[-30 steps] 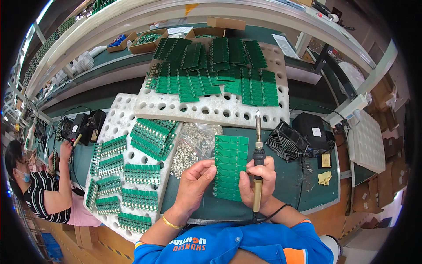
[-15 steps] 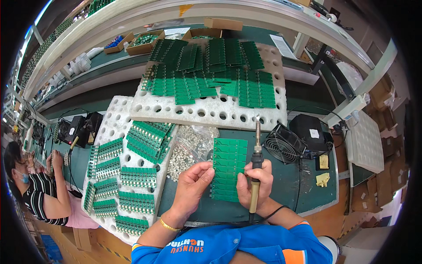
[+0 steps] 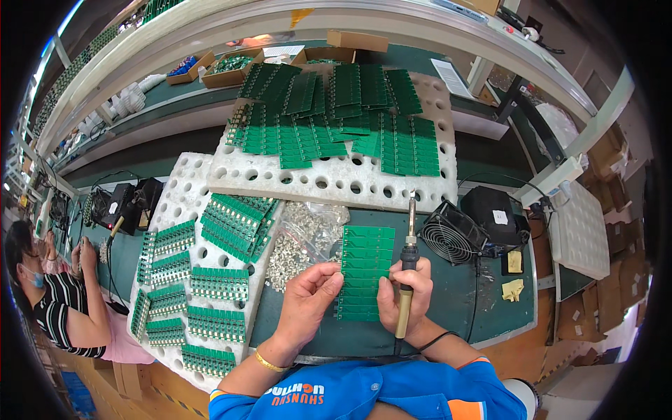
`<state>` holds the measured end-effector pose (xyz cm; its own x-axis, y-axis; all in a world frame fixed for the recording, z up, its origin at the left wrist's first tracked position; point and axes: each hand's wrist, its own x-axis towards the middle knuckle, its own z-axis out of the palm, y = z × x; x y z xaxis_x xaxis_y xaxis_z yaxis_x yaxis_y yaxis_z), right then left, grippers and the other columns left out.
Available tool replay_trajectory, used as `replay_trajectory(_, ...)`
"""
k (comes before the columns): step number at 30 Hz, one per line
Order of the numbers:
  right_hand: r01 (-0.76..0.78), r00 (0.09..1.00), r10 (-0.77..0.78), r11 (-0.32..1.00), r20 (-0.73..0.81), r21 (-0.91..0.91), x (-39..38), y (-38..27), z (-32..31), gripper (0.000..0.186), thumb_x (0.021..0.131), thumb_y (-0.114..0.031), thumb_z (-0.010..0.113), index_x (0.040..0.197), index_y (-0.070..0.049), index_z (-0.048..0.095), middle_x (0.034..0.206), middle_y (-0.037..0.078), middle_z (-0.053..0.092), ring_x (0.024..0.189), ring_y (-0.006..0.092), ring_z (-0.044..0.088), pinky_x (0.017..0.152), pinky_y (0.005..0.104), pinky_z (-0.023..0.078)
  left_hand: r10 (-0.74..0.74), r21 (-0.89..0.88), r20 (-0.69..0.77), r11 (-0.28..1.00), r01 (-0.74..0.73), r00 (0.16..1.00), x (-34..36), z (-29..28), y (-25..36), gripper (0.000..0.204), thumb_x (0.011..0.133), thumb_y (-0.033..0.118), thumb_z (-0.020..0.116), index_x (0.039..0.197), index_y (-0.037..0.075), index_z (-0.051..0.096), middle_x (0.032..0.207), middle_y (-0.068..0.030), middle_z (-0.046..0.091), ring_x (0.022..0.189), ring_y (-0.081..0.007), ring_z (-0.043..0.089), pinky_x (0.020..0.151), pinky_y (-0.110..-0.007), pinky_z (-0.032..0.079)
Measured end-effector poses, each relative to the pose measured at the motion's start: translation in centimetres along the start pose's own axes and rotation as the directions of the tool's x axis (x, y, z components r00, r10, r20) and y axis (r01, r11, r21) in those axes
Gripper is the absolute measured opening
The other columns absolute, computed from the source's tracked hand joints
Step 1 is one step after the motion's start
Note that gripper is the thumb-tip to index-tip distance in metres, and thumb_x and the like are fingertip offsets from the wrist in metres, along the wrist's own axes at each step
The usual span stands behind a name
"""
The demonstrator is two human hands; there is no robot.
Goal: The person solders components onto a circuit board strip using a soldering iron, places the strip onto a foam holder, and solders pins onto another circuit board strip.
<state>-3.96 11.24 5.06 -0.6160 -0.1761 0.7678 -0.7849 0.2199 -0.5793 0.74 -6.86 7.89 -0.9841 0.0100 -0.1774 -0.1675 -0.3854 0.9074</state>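
Note:
A green circuit board panel (image 3: pixel 367 269) stands upright in front of me, long side up and down. My left hand (image 3: pixel 313 290) pinches its left edge between thumb and fingers. My right hand (image 3: pixel 408 287) steadies the right edge with the thumb. That same hand grips a soldering iron (image 3: pixel 404 308), its metal tip pointing up and away from the board. Left of the board lies a clear plastic bag of small metal parts (image 3: pixel 304 234), some spilling out beside it.
A white foam tray (image 3: pixel 178 185) holds several panels fitted with parts. Another foam tray (image 3: pixel 301 183) behind carries heaped green panels. A black fan (image 3: pixel 448 234) and a black box unit (image 3: pixel 493 217) stand at right, near yellow sponges (image 3: pixel 513 288). A co-worker (image 3: pixel 73 308) sits at far left.
The board's top edge sits slightly lower, and the soldering iron has dipped a little with it. Both hands keep their holds.

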Motion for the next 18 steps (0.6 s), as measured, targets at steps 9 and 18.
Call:
replay_trajectory(9,0.020,1.000,-0.020,1.000,-0.018,0.007,0.02,-0.42,-0.10,0.045,0.085,0.012,0.059,0.122,-0.007,0.040,0.106,0.014,0.046,0.075,0.0117,0.048,0.060,0.0230,0.044,-0.026,-0.055,-0.001,0.998,0.025,1.000,0.07,-0.06,-0.65,0.023,0.101,0.011,0.058,0.118,-0.002,0.063,0.108,-0.0046,0.069,0.099,-0.0075,0.061,0.088,-0.023,0.049)
replay_trajectory(18,0.003,1.000,-0.003,1.000,-0.006,0.013,-0.52,-0.02,-0.22,0.045,0.087,0.012,0.057,0.122,-0.007,0.039,0.107,0.014,0.044,0.075,0.0109,0.047,0.060,0.0230,0.044,-0.024,-0.032,0.012,0.999,0.025,1.000,-0.19,0.23,-0.02,0.022,0.101,0.012,0.057,0.118,-0.001,0.064,0.105,-0.0033,0.069,0.096,-0.0066,0.061,0.085,-0.022,0.048)
